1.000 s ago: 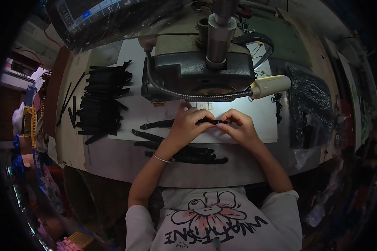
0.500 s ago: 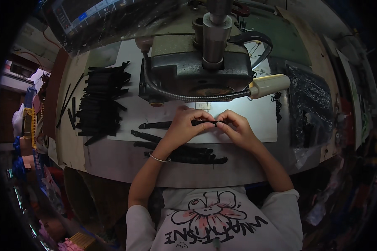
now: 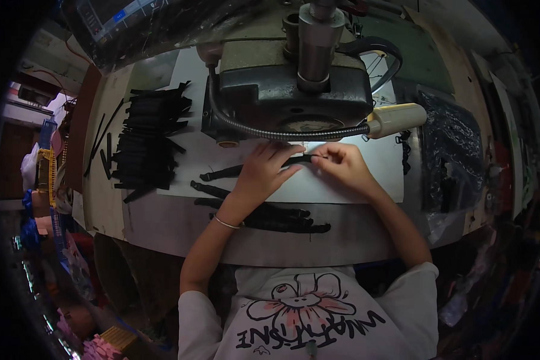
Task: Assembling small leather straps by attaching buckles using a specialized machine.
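A long black fabric strip (image 3: 295, 160) lies across the white work surface (image 3: 354, 191), under the sewing machine head (image 3: 288, 90). My left hand (image 3: 261, 171) rests on this strip, fingers along its far side and thumb along its near side. At the strip's right end, my right hand (image 3: 347, 167) pinches it between thumb and fingertips. Part of the strip is hidden beneath my left hand, and its left end shows beyond the wrist. Several similar black strips (image 3: 276, 219) lie nearer to me, some of them under my left forearm.
A thick pile of black strips (image 3: 147, 141) lies to the left, with a few loose ones beside it. The machine's lamp (image 3: 396, 120) on a bendable metal neck hangs above my right hand. Dark plastic wrapping (image 3: 453, 150) lies at right; a screen (image 3: 126, 18) stands far left.
Both hands have moved away from me with the strip, nearer to the machine. The left fingers have straightened and its thumb has moved apart; the right hand still pinches the strip's end.
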The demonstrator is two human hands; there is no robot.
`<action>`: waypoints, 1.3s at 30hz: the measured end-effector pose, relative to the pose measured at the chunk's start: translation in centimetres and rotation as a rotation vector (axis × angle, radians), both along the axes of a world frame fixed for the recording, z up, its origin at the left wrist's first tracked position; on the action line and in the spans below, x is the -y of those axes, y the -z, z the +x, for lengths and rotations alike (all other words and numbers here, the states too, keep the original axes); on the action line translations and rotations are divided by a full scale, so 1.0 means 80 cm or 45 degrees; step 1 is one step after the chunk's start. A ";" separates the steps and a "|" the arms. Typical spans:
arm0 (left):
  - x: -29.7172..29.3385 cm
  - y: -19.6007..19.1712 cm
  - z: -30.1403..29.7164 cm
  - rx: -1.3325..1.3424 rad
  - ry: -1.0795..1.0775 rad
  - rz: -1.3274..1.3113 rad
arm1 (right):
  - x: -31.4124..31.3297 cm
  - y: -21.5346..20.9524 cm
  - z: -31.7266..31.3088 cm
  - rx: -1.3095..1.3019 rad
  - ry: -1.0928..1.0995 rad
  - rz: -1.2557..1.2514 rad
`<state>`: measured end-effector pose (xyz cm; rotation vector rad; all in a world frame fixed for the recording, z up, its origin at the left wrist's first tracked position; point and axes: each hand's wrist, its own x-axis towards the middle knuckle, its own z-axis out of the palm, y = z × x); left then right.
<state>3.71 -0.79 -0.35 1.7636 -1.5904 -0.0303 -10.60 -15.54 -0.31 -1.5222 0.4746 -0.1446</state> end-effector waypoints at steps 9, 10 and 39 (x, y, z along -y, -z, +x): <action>0.009 0.040 0.029 0.659 -0.086 -0.070 | 0.033 0.008 0.058 -0.126 0.078 -0.258; 0.009 0.042 0.030 0.656 -0.081 -0.071 | 0.035 0.008 0.060 -0.133 0.047 -0.293; 0.020 0.025 0.054 0.898 0.266 -0.012 | 0.003 0.036 0.035 0.169 0.349 -1.314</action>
